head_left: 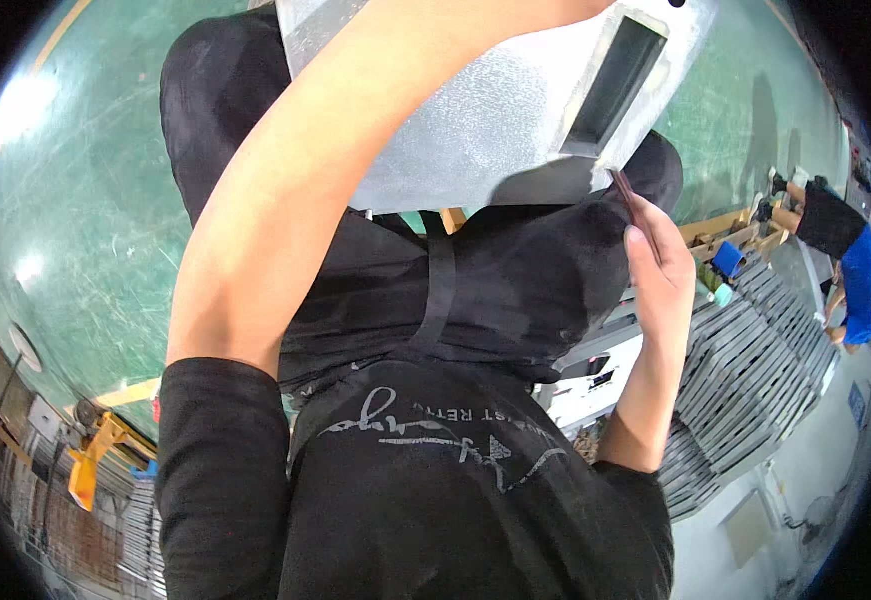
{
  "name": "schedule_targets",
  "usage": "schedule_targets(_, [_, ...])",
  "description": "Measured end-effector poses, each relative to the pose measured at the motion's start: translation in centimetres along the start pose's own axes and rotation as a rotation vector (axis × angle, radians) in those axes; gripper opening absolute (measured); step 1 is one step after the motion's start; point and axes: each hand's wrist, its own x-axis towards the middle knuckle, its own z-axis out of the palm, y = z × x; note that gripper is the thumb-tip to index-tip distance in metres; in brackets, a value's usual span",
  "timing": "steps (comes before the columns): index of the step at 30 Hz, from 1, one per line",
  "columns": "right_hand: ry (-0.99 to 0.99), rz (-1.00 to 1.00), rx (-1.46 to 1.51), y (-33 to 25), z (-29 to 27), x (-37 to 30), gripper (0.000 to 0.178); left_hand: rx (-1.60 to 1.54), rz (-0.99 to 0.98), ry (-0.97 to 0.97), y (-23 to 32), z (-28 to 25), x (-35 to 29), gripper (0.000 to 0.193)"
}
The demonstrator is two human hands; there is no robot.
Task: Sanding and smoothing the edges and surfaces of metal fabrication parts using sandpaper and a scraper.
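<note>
A grey metal panel [485, 110] lies across my knees, with a long rectangular slot [617, 85] near its right side. Pale smears run along the slot's rim. My right hand [663, 255] is closed on a thin dark brown strip [623, 190]. The strip's tip is at the panel's near right edge, just below the slot's corner; whether it touches the metal I cannot tell. My left arm reaches over the panel from the left. Only a bit of my left hand [575, 8] shows at the top edge, beyond the slot, and its fingers are cut off.
Stacked grey metal profiles [755, 360] lie on the right. Behind them, at the far right, another person in a blue top [858, 285] is bent over. A yellow piece of equipment [90, 465] stands at the lower left on the green floor [85, 200].
</note>
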Motion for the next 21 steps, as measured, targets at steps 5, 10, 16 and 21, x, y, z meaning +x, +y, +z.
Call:
schedule_targets(5, [0.064,0.062,0.254,0.7,-0.6,-0.2,0.018,-0.02,-0.021,-0.05,0.0,-0.2,0.0,0.029])
schedule_targets(10, [0.118,-0.083,-0.081,-0.9,2.2,1.5,0.015,-0.013,0.002,0.005,-0.1,-0.1,-0.5,0.028])
schedule_targets(16, [0.042,-0.221,-0.681,-3.8,3.0,2.1,0.036,-0.01,-0.046,-0.082,0.5,-0.3,-0.2,0.029])
schedule_targets(21, [-0.083,-0.431,-1.067,-7.2,4.7,1.8,0.048,0.003,-0.011,-0.033,-0.2,-0.3,-0.6,0.031])
